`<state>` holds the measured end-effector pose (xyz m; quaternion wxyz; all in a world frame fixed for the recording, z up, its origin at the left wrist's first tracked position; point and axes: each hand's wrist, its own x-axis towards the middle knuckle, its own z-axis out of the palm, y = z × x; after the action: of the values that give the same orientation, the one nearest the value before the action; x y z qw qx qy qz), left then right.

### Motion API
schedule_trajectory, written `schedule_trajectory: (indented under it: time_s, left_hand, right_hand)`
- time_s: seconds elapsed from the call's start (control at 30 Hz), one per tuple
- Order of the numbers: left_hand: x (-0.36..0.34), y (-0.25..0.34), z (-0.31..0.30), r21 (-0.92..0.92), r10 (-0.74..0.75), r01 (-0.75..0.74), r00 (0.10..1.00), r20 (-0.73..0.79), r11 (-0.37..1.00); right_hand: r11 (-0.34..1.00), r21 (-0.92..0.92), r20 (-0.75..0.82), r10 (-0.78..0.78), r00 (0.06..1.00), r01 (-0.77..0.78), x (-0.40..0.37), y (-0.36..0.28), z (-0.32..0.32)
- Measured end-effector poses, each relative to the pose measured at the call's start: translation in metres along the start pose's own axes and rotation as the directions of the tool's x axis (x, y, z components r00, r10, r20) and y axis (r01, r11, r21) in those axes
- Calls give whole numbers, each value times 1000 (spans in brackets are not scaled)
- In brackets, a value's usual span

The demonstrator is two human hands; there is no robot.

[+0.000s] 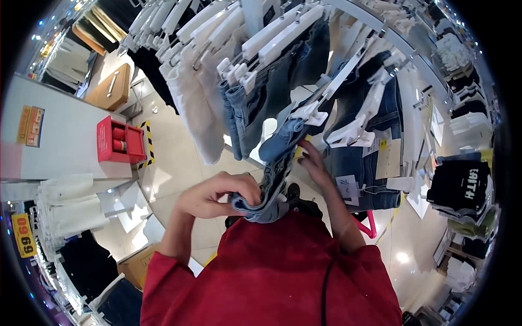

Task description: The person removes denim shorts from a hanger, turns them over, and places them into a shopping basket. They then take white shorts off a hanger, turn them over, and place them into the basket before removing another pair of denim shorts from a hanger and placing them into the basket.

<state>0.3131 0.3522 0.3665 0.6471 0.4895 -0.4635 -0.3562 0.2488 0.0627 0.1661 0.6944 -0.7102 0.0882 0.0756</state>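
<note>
My left hand point(220, 194) is closed around the waistband of a pair of blue jeans point(272, 204), close to my chest. The denim stretches away from me toward a folded pair of blue jeans point(280, 142), overlapping it in this view. That folded pair hangs from a white clip hanger point(312, 113) on the rack. To the right, my right hand point(316, 164) has its fingers apart, the fingertips right at the edge of the hanging denim beside a small yellow patch.
A curved metal rail point(402, 43) crosses overhead, with white hangers of trousers and tagged jeans point(375, 174). At left, a red box point(120, 139) is fixed to a white counter point(60, 130). Folded black shirts point(459, 182) are stacked at right. A pink tubular piece point(371, 225) stands near my right elbow.
</note>
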Motion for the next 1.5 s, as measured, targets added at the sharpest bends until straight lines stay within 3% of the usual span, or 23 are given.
schedule_trajectory:
  time_s: [0.07, 0.13, 0.2, 0.23, 0.27, 0.33, 0.37, 0.4, 0.47, 0.5, 0.6, 0.7, 0.93, 1.13, 1.5]
  left_hand:
    - [-10, 13, -17, -104, -36, 36, 999, 8, 994]
    - [-28, 17, -30, -216, -30, 12, 996, -79, 976]
    - [-41, 19, -42, -302, -10, -27, 993, -122, 953]
    - [-48, 20, -45, -341, -2, -49, 989, -148, 939]
    - [-56, 20, -48, -383, 5, -72, 985, -174, 921]
    - [-75, 21, -57, -282, -11, -85, 946, -323, 956]
    - [-88, 25, -64, -233, -51, -55, 903, -426, 971]
    - [-101, 27, -72, -189, -84, -20, 846, -526, 982]
    - [-127, 22, -91, 122, -51, 226, 634, -772, 966]
    - [-144, 19, -99, 161, -41, 292, 582, -812, 943]
    - [-171, 5, -108, 151, -75, 379, 520, -851, 913]
    - [-179, -13, -118, 170, -59, 395, 504, -862, 903]
    - [-168, -7, -110, 137, -72, 445, 421, -904, 885]
    - [-171, 9, -92, 196, 10, 289, 538, -843, 937]
    - [-111, 10, -25, 218, 60, 223, 556, -829, 950]
  right_hand:
    - [967, -119, 115, -212, 971, 225, -1, -25, 19]
    - [864, -333, 173, -339, 925, 379, 5, -40, 34]
    - [717, -572, 191, -356, 915, 398, 7, -52, 48]
    - [682, -575, 186, -429, 884, 452, 8, -61, 58]
    - [790, -466, 237, -323, 916, 399, 11, -58, 63]
    - [943, -252, 368, -114, 923, 217, 20, -66, 76]
    - [967, -167, 365, -122, 923, 193, 16, -72, 82]
    - [992, -116, 344, -10, 939, 53, 16, -72, 85]
    - [999, 41, 151, -13, 989, 7, 8, -79, 87]
    - [999, 5, 96, -36, 995, 36, 5, -91, 88]
    - [996, -76, 182, 57, 982, -44, -2, -125, 91]
    - [984, -170, 128, 67, 990, -45, -5, -157, 108]
    - [992, -72, 55, 105, 993, -101, -14, -192, 115]
    - [998, -9, 81, 63, 995, -62, -38, -218, 110]
    - [998, 46, 89, -54, 995, 50, -122, -240, 38]
